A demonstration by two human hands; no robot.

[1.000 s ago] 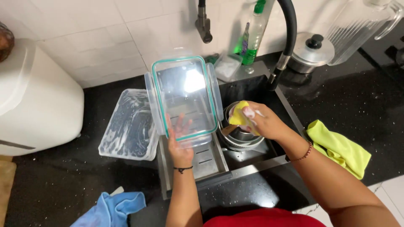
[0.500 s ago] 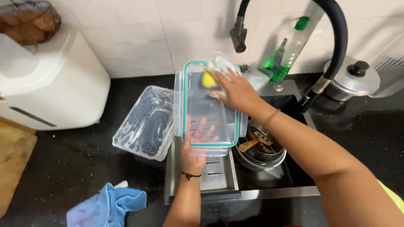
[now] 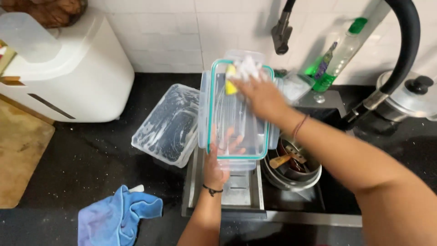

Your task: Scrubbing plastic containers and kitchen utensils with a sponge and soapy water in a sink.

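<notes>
The clear container lid with a teal seal (image 3: 236,114) is held upright over the sink (image 3: 337,200), its long axis running from 12 o'clock at the tiled wall to 6 o'clock toward the person. The left hand (image 3: 218,159) supports it from the 6 o'clock end: the palm sits behind the clear plastic and the spread fingers show through it, pressed flat against the back face, so this hand bears the lid rather than pinching it. The right hand (image 3: 261,95) comes in from 4 o'clock and lies across the lid's front face near the 12 o'clock end, fingers curled around a yellow sponge (image 3: 231,84) with white suds above it; the hand is blurred, so how tightly the fingers close cannot be told. The sponge sits at the top left of the lid, so the unwiped length of the lid lies toward 6 o'clock from the right fingers, along the long axis.

At 9 o'clock of the lid, just beside it, a soapy clear plastic container (image 3: 170,125) rests tilted on the black counter (image 3: 91,155). At 4 o'clock, below in the basin, a steel pot (image 3: 291,171) holds a wooden-handled utensil. A green dish soap bottle (image 3: 334,59) stands at 2 o'clock, and a blue cloth (image 3: 116,218) lies at 7 o'clock.
</notes>
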